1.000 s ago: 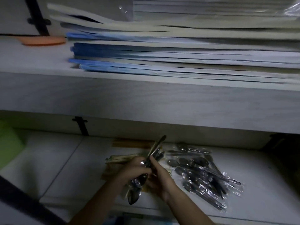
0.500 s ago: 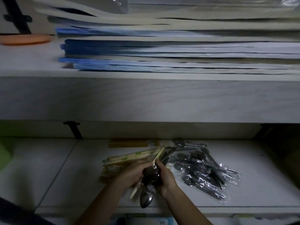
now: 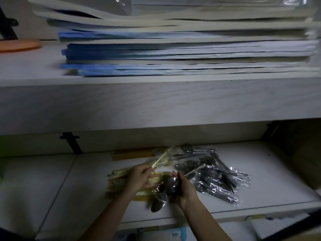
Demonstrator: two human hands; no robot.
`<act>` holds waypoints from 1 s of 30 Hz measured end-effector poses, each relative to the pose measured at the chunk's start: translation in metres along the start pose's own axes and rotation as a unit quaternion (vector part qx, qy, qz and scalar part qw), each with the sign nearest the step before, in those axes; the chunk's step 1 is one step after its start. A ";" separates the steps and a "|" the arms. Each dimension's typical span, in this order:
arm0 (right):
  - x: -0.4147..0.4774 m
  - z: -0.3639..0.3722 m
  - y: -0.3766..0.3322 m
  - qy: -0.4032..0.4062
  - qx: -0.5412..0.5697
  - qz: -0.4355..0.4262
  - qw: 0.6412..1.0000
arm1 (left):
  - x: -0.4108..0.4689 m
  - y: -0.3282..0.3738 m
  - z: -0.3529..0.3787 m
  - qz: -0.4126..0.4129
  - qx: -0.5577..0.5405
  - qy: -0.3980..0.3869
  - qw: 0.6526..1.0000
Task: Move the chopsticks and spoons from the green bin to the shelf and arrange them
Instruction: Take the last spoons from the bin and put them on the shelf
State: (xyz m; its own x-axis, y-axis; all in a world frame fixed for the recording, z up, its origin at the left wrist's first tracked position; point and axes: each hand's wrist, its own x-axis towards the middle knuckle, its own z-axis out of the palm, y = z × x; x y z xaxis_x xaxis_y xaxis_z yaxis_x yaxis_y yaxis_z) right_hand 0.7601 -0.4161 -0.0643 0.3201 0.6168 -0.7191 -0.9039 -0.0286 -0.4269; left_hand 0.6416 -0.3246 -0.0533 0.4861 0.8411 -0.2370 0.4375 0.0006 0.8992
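Observation:
On the white lower shelf (image 3: 271,174), my left hand (image 3: 139,178) pinches a wrapped pair of chopsticks (image 3: 160,158) that slants up and to the right. Under and behind that hand lies a heap of wrapped chopsticks (image 3: 121,181). My right hand (image 3: 185,188) grips a bundle of wrapped metal spoons (image 3: 166,188), their bowls hanging down toward the shelf's front edge. To the right lies a pile of plastic-wrapped spoons (image 3: 217,174). The green bin is out of view.
A thick shelf board (image 3: 156,103) overhangs the lower shelf, bearing a tall stack of flat blue and white packets (image 3: 182,49) and an orange lid (image 3: 19,45). A black bracket (image 3: 72,143) stands at the back wall. Labelled boxes (image 3: 173,232) sit below the front edge.
My hands have come apart: the left has drawn a chopstick pair out of the bundle to the left, while the right keeps the spoons. The camera has shifted slightly.

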 end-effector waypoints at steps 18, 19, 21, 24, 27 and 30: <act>-0.044 -0.042 -0.096 0.093 0.029 -0.142 0.985 | 0.013 -0.051 -0.014 0.198 0.377 0.057 0.903; -0.047 -0.042 -0.097 0.080 0.016 -0.142 0.986 | 0.011 -0.053 -0.016 0.214 0.382 0.067 0.897; -0.049 -0.045 -0.100 0.062 -0.006 -0.143 0.988 | 0.006 -0.057 -0.020 0.237 0.386 0.076 0.888; -0.045 -0.056 -0.105 0.058 -0.006 -0.145 0.988 | -0.004 -0.064 -0.025 0.250 0.380 0.065 0.888; -0.046 -0.065 -0.107 0.030 -0.051 -0.155 0.986 | -0.013 -0.076 -0.029 0.258 0.405 0.048 0.876; -0.048 -0.072 -0.106 0.023 -0.101 -0.153 0.983 | -0.020 -0.088 -0.033 0.249 0.418 0.029 0.873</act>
State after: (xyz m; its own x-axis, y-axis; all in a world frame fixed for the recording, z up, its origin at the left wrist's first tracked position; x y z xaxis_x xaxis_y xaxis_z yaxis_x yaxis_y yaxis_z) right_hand 0.8605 -0.4989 -0.0240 0.5846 0.5849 -0.5622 -0.6900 -0.0060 -0.7237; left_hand 0.5683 -0.3239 -0.1157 0.7451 0.6506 0.1472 0.5940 -0.7475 0.2973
